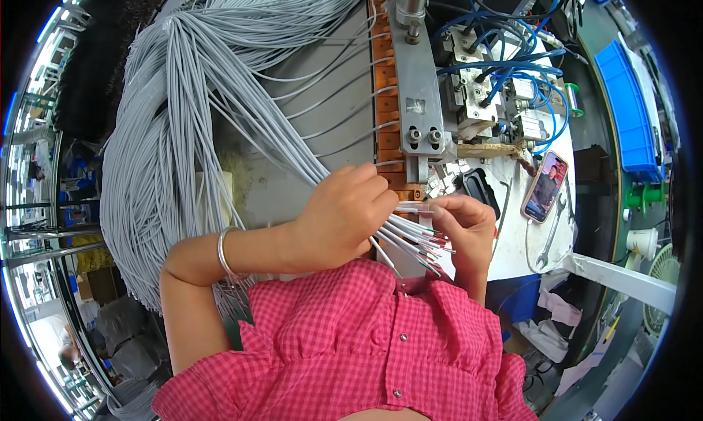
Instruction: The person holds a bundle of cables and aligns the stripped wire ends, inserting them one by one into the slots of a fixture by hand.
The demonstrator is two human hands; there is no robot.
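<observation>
A pink checked shirt (pixel 322 318) fills the foreground, at the near edge of a pale surface (pixel 512 263). Just above that edge, the left hand (pixel 348 214) has its fingers wrapped around a bundle of grey cables (pixel 411 233), coloured cores fanning out rightward; the right hand (pixel 469 227) seems to pinch one cable's end between thumb and finger. A heap of grey cables (pixel 157 150) covers the surface's left side. If the left grip loosens, cables could slide from the bundle; brushing the splayed cores could bend them. Orange blocks (pixel 386 69) adjoin a metal bar (pixel 417 77) nearby, where straying fingers might get nipped should it move.
</observation>
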